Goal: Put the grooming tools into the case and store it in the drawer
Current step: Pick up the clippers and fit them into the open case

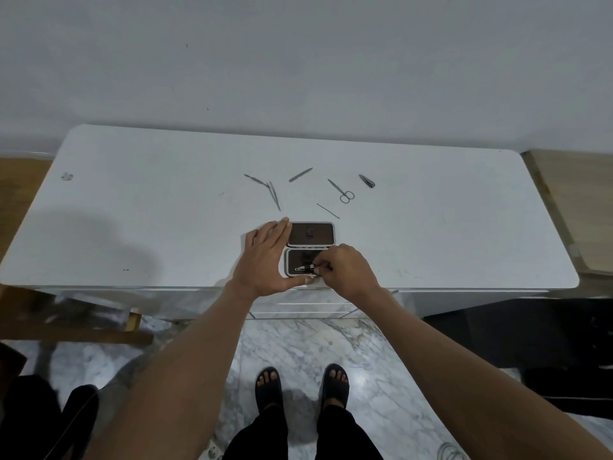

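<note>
A small open case (311,234) with a dark lining and a pale rim lies near the front edge of the white table (132,210). My left hand (269,260) rests against the case's left side, fingers spread along it. My right hand (348,270) pinches a small silver nail clipper (303,268) lying in the lower half of the case. Beyond the case lie loose tools: small scissors (342,191), a dark nail clipper (367,180), a thin pick (327,210), a file (300,174), tweezers (274,195) and another slim tool (255,179).
Drawer fronts (298,307) show below the table's front edge, between my arms. A wooden surface (574,200) adjoins the table on the right, and a wooden frame (66,323) stands at the lower left. The marble floor and my sandalled feet are below.
</note>
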{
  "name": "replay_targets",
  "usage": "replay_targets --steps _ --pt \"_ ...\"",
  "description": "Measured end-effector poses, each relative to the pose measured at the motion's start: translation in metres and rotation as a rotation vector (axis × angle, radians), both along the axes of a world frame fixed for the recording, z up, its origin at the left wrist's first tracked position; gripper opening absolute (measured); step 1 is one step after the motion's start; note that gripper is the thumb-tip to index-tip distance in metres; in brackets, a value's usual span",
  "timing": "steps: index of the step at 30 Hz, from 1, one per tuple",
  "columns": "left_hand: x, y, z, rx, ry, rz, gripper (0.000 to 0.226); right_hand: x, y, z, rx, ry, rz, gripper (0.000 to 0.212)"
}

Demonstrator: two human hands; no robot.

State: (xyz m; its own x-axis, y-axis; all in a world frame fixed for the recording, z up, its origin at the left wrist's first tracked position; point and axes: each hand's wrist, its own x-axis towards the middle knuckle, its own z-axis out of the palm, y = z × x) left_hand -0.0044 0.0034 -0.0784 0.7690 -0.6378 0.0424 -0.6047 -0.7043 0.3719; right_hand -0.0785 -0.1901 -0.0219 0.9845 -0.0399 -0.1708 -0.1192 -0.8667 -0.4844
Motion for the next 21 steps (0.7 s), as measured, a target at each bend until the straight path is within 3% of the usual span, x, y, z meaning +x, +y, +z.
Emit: replay_targets --steps 17,21 --pt "-0.001 -0.001 0.003 0.012 0.008 0.008 0.126 0.010 -0.007 0.008 0.004 0.041 0.058 0.012" --pt "-0.001 0.000 0.004 0.023 0.007 0.012 0.126 0.025 -0.019 0.017 0.020 0.003 -0.023 0.013"
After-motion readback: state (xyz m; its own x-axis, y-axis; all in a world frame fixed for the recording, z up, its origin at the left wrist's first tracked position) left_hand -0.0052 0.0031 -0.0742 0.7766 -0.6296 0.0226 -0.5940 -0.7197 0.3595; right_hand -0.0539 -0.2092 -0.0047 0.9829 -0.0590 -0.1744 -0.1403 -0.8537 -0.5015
